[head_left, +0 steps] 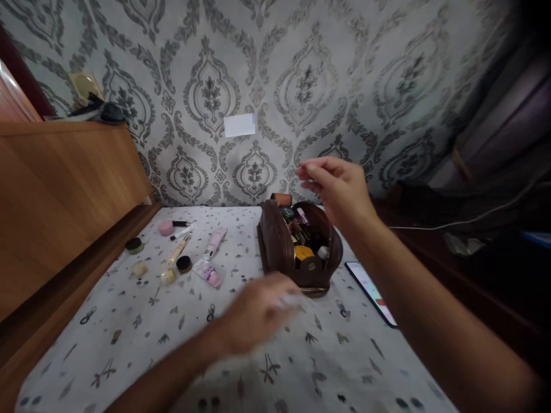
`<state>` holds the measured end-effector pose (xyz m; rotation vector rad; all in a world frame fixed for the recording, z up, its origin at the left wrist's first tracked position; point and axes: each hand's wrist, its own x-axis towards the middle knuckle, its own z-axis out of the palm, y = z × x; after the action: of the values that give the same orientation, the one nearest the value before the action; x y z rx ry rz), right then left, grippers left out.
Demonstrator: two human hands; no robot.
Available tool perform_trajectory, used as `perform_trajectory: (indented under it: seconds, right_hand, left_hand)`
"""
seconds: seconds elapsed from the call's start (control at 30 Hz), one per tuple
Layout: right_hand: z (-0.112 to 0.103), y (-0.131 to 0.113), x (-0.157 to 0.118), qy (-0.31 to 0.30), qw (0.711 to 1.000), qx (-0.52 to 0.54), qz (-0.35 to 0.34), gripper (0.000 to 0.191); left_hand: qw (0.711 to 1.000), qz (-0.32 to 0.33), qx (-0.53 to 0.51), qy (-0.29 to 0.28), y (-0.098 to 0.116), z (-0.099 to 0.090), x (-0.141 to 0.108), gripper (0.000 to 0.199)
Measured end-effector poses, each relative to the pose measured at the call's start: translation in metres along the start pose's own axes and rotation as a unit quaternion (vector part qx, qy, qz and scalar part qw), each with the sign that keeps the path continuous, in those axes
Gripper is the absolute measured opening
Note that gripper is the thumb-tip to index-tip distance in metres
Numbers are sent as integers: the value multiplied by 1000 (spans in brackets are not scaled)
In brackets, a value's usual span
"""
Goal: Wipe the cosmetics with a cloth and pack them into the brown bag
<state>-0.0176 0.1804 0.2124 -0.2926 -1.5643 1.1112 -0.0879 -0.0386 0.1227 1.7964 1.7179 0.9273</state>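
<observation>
A brown bag (275, 241) stands unzipped on the patterned cloth, with a yellow item (303, 252) and several small items inside. In front of it, my left hand (260, 310) is blurred by motion, its fingers closed around a small whitish item (287, 300) too smeared to identify. My right hand (340, 186) is raised above the bag's right side, thumb and fingertips close together; whether anything is between them cannot be made out. Left of the bag lie a pink tube (216, 241), a clear pouch with purple print (209, 273) and a black-lidded jar (184, 264).
A phone (372, 292) lies right of the bag, beneath my right forearm. Farther left are a pink round container (166, 228), a dark-lidded jar (134, 245) and small yellowish items. A wooden cabinet (69, 201) borders the left side; patterned wallpaper rises behind.
</observation>
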Motion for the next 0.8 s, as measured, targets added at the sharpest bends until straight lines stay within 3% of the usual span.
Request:
perform_trajectory:
  seconds: [0.03,0.1,0.17,0.23,0.33,0.47,0.67,0.73,0.8]
  right_hand:
    - [8,-11,-23,-20,1000,0,-21,9]
    - [25,-22,-72,-72,996,-19,-41,11]
    - [42,-18,-115,-143,989,-9,-24,13]
    - [55,3,-147,-195,980,-1,38,16]
    - [69,45,-176,-232,960,1,158,19]
    - [72,85,-191,-219,941,19,259,16]
    - [69,95,-192,-177,901,144,368,33]
    - [75,93,-190,-134,889,193,393,43]
    - [85,91,-189,-79,859,268,428,50]
  left_hand:
    - [980,-82,171,52,-22,-19,8,22]
    - [938,-189,269,111,-67,-51,21,30]
    - [902,-259,321,128,-106,-71,29,30]
    - [876,-301,355,128,-133,-77,34,29]
    - [860,-324,379,112,-155,-74,38,33]
    - [857,-332,381,104,-163,-77,43,34]
    - [877,-289,353,154,-145,-96,25,29]
    - [890,-240,343,179,-131,-85,6,35]
    - [903,-185,335,193,-115,-61,-17,41]
